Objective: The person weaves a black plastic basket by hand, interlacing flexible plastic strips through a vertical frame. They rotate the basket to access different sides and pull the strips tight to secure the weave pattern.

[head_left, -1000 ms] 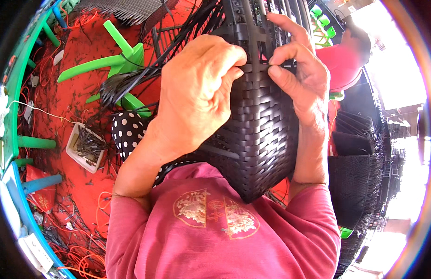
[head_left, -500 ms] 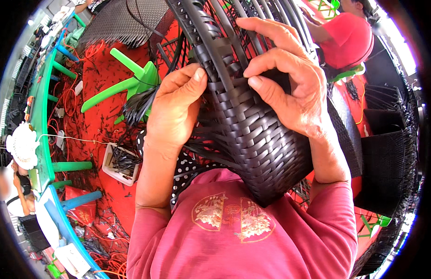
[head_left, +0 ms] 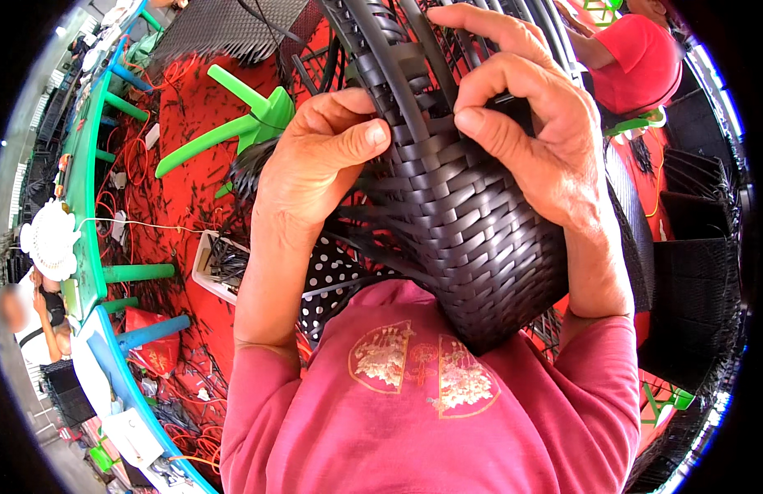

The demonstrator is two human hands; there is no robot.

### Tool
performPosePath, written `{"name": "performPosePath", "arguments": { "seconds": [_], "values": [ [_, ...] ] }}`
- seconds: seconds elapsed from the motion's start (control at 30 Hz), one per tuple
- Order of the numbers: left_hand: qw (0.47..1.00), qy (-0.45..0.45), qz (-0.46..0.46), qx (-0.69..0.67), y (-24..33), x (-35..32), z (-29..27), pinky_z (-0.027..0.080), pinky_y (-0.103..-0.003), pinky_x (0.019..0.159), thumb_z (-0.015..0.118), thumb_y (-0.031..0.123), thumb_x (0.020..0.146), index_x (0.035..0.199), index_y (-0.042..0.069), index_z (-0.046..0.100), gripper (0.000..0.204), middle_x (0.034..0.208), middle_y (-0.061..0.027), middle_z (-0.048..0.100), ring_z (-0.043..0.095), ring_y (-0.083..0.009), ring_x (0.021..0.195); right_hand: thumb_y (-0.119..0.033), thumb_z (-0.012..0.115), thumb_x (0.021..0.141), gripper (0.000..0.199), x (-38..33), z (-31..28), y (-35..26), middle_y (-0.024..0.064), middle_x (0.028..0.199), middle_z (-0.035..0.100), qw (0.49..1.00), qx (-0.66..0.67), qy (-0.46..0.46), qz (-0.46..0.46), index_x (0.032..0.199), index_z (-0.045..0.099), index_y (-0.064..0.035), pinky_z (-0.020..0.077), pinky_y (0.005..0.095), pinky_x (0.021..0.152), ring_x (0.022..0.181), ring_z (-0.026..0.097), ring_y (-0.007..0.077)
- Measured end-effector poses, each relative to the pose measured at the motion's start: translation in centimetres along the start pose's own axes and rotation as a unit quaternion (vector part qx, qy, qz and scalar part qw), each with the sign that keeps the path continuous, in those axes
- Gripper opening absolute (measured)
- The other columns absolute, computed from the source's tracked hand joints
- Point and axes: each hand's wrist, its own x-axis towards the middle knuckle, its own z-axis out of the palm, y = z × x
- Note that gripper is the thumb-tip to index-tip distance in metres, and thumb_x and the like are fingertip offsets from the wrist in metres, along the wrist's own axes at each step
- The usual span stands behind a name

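Red floor [head_left: 184, 189] all around, littered with short black strip offcuts and orange cord. Green plastic stool [head_left: 241, 132] lies tipped over on it, upper left. White tray [head_left: 221, 267] of black strips sits on the floor just left of the person's left forearm. Green-and-blue table [head_left: 89, 206] runs along the far left edge; another person in a white hat [head_left: 50, 240] is beside it. Second person in a red top [head_left: 645, 62] upper right, next to stacked black woven panels [head_left: 694, 272].

Black woven basket [head_left: 472, 222] is held up in front of the person's chest, bottom corner resting against the pink shirt [head_left: 431, 412], unwoven ribs sticking up toward the top of view.

Left hand [head_left: 315, 165]: curled against the basket's left side, thumb pressed flat on the weave, fingers tucked behind loose strips [head_left: 373, 239] that fan out at that side. Whether it pinches one strip, can't tell.

Right hand [head_left: 529, 132]: wrapped over the upper right of the basket, fingers hooked around the upright ribs [head_left: 414, 66], thumb pushing down on a woven strip. Both hands touching the basket, thumbs near each other.
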Motion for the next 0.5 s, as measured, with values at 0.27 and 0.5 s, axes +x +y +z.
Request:
{"name": "performPosePath", "arguments": {
  "seconds": [0.27,0.5],
  "values": [
    [0.999,0.008,-0.018,0.037,0.3,-0.4,0.5,0.046,-0.029,0.092,0.074,0.016,0.080,0.112,-0.006,0.063,0.041,0.104,-0.0121,0.069,0.063,-0.0180,0.096,-0.007,0.070,0.077,0.009,0.0,0.1,1.1,0.0177,0.126,0.054,1.000,0.027,-0.012,-0.007,0.080,0.062,-0.0033,0.0440,0.0369,0.082,0.098,0.055,0.0281],
    [0.996,0.051,0.042,0.054,-0.8,-0.8,1.1,0.044,-0.030,0.093,0.074,0.015,0.079,0.110,-0.006,0.064,0.039,0.105,-0.0097,0.068,0.062,-0.0171,0.096,-0.002,0.068,0.079,0.007,-0.2,0.5,2.3,0.0148,0.118,0.058,0.991,0.051,0.109,-0.064,0.083,0.062,-0.0009,0.0462,0.0366,0.084,0.102,0.057,0.0264]
  ]
}}
